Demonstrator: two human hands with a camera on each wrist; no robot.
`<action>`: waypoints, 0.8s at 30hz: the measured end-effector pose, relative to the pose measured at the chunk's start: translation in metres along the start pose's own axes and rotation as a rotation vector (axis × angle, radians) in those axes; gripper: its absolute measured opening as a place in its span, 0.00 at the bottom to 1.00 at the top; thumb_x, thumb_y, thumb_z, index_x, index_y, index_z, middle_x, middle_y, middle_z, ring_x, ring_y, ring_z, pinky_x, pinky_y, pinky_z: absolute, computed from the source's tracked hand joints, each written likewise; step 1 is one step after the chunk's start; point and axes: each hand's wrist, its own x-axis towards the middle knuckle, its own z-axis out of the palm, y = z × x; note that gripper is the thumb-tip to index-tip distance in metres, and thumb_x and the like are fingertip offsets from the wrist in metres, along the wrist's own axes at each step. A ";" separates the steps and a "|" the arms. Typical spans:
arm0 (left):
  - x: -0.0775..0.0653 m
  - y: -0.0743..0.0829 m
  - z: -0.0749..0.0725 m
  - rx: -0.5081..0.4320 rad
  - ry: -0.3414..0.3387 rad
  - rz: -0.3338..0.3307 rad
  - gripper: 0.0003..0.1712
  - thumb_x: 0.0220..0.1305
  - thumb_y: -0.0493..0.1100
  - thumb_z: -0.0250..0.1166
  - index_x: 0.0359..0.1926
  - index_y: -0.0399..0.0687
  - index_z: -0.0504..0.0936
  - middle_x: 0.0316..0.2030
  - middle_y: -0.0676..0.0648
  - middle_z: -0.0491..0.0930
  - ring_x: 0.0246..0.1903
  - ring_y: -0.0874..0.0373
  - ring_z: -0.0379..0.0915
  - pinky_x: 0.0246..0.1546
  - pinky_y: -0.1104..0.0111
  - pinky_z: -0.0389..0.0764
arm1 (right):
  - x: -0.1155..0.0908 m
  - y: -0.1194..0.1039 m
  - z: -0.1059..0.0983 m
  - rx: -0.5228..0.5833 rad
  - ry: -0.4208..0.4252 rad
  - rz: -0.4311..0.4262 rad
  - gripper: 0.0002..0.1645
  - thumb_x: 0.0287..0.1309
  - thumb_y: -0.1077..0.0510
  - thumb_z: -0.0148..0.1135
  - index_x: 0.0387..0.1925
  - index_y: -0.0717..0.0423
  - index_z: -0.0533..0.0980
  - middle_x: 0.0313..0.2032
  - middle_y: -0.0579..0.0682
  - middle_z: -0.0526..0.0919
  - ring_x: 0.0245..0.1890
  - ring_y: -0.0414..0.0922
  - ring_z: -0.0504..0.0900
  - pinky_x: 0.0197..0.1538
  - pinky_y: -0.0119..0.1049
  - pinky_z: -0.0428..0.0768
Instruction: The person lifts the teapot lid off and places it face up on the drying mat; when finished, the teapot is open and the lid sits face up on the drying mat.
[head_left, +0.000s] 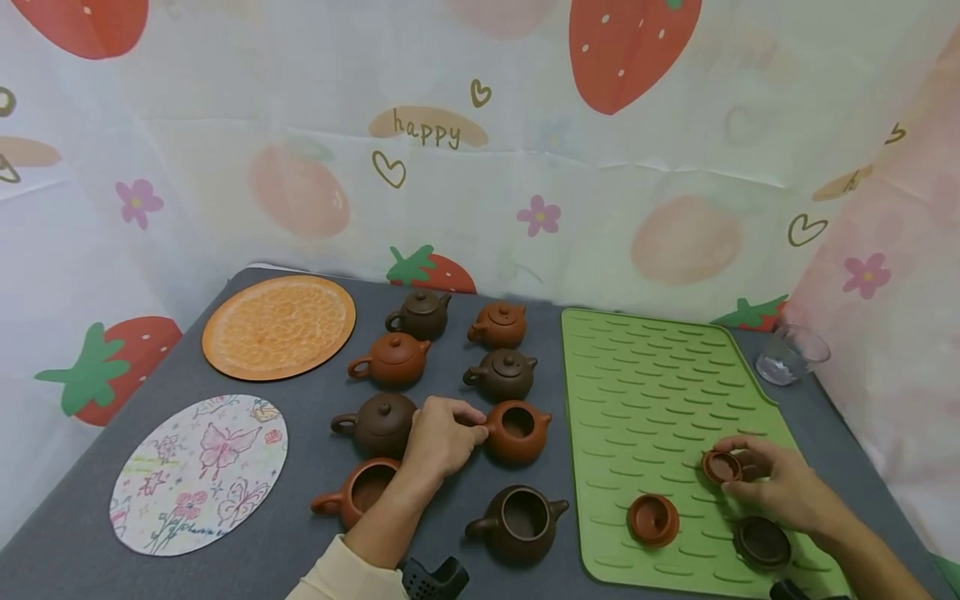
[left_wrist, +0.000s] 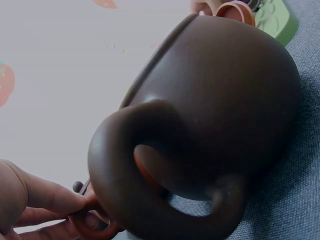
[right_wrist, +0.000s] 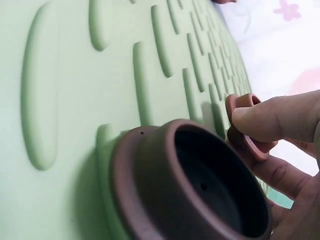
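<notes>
In the head view my left hand point(head_left: 442, 437) reaches between the two columns of teapots. Its thumb and fingers pinch the handle of a lidless reddish-brown teapot point(head_left: 525, 446), whose handle point(left_wrist: 102, 231) also shows in the left wrist view, partly behind a dark brown lidless teapot point(left_wrist: 225, 95). Over the green mat, my right hand point(head_left: 783, 487) pinches a small reddish-brown teapot lid point(head_left: 722, 468) by its edge, hollow side up. Nearer me on the mat lie a dark lid point(head_left: 762, 543), turned over beneath that hand, and another reddish-brown lid point(head_left: 653, 521).
The green drying mat point(head_left: 637, 375) covers the right side of the grey table. Several lidded teapots stand behind, and a lidless reddish one point(head_left: 367, 492) is partly hidden by my forearm. Left are an orange round mat point(head_left: 279, 327) and a butterfly-patterned mat point(head_left: 198, 475); far right, a glass point(head_left: 783, 358).
</notes>
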 end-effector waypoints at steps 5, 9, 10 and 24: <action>0.000 -0.001 0.000 -0.001 -0.005 -0.004 0.04 0.54 0.38 0.74 0.27 0.51 0.88 0.26 0.52 0.79 0.33 0.52 0.74 0.35 0.58 0.76 | 0.001 0.005 0.001 -0.009 -0.017 -0.010 0.29 0.56 0.66 0.67 0.58 0.68 0.69 0.45 0.60 0.79 0.39 0.50 0.80 0.34 0.41 0.81; 0.000 -0.001 0.000 0.004 -0.003 0.002 0.04 0.53 0.38 0.75 0.27 0.51 0.88 0.25 0.52 0.79 0.33 0.52 0.74 0.35 0.58 0.76 | 0.002 0.004 0.002 -0.016 -0.035 -0.012 0.28 0.56 0.66 0.67 0.57 0.68 0.69 0.44 0.60 0.79 0.37 0.51 0.79 0.34 0.41 0.81; 0.000 -0.001 0.000 0.005 -0.003 0.004 0.04 0.53 0.38 0.75 0.27 0.51 0.88 0.25 0.52 0.79 0.33 0.52 0.74 0.35 0.58 0.76 | 0.002 0.004 0.002 -0.017 -0.040 -0.011 0.28 0.56 0.65 0.67 0.57 0.68 0.70 0.44 0.60 0.79 0.37 0.51 0.79 0.33 0.41 0.81; -0.001 0.000 0.000 0.022 0.002 0.014 0.04 0.53 0.39 0.75 0.27 0.52 0.87 0.26 0.52 0.79 0.34 0.52 0.74 0.34 0.59 0.76 | 0.003 0.006 0.001 -0.007 -0.069 -0.015 0.32 0.57 0.65 0.66 0.61 0.70 0.66 0.43 0.60 0.78 0.34 0.49 0.79 0.32 0.40 0.80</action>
